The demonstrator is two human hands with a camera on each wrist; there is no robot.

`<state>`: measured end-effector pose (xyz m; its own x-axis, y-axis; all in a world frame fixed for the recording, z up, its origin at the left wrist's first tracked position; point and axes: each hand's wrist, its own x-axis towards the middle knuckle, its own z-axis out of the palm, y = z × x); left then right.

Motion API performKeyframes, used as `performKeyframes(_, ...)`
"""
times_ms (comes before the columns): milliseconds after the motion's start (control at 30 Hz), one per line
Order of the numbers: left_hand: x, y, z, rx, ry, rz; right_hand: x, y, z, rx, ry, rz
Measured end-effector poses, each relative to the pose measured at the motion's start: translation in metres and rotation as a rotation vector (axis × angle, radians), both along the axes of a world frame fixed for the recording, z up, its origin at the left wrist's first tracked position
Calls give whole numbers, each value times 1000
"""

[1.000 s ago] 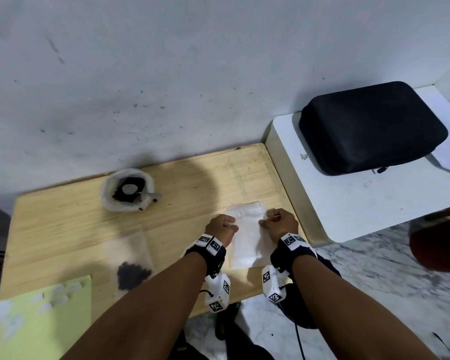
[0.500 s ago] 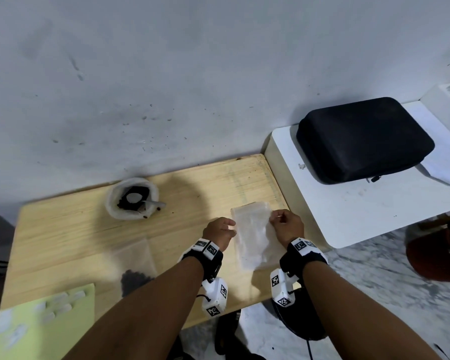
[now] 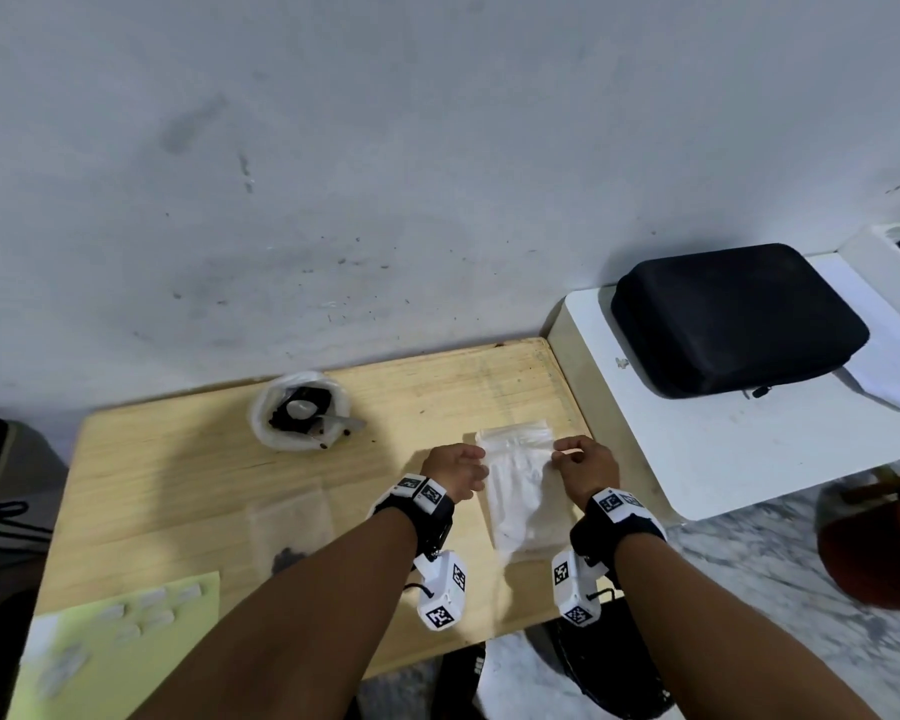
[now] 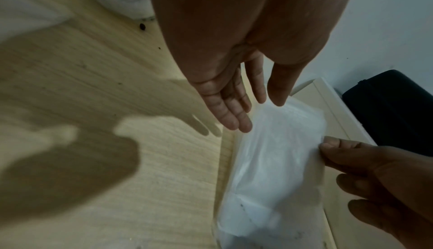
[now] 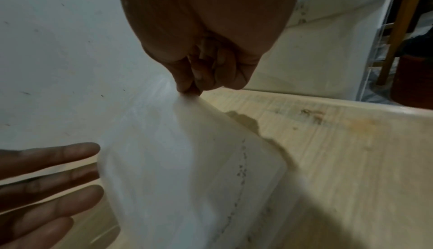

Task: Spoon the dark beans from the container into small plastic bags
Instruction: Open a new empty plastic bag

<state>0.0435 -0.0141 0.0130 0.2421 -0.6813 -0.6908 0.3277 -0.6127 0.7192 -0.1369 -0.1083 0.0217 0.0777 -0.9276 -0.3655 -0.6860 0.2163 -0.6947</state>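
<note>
- As we ready an empty bag point(image 3: 520, 491) on the wooden table point(image 3: 178, 470), our right hand point(image 3: 585, 472) pinches its right edge near the top between thumb and fingertip; the other fingers are curled in, the right wrist view shows.
- Our left hand point(image 3: 455, 472) is released, fingers straight and relaxed, tips at the bag's left edge; whether they touch the plastic we cannot tell from the left wrist view.
- Long axis of the bag runs away from us, toward the wall, with what looks like its mouth at the far end, just beyond both hands.
- Beans wait in the white container point(image 3: 302, 418), far and to the left of the bag, well apart from it; the spoon point(image 3: 333, 423) lies across its rim with the handle pointing right, toward the bag.
- Our left hand is the nearer of the two to container and spoon, and it is free.
- We judge the coming move turns on that: the mouth must be opened at the far end and faced left, toward the beans.
- Another bag point(image 3: 292, 532) holding a few beans lies on the table near our left forearm.
</note>
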Motion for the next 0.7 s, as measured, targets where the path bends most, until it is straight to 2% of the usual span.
performKeyframes(100, -6, 1, -4, 48, 64, 15, 1, 6, -5, 58, -20, -32)
performKeyframes(267, -11, -1, -12, 85, -48, -47, 3, 8, -16, 57, -61, -70)
performKeyframes(367, -11, -5, -13, 100, -13, -21, 3, 5, -20, 51, -79, -70)
performKeyframes(533, -12, -7, -18, 108, -42, -80, -2, 1, -13, 10, 3, -74)
performKeyframes(700, -14, -9, -16, 65, -114, -134, -3, 1, -6, 7, -73, -89)
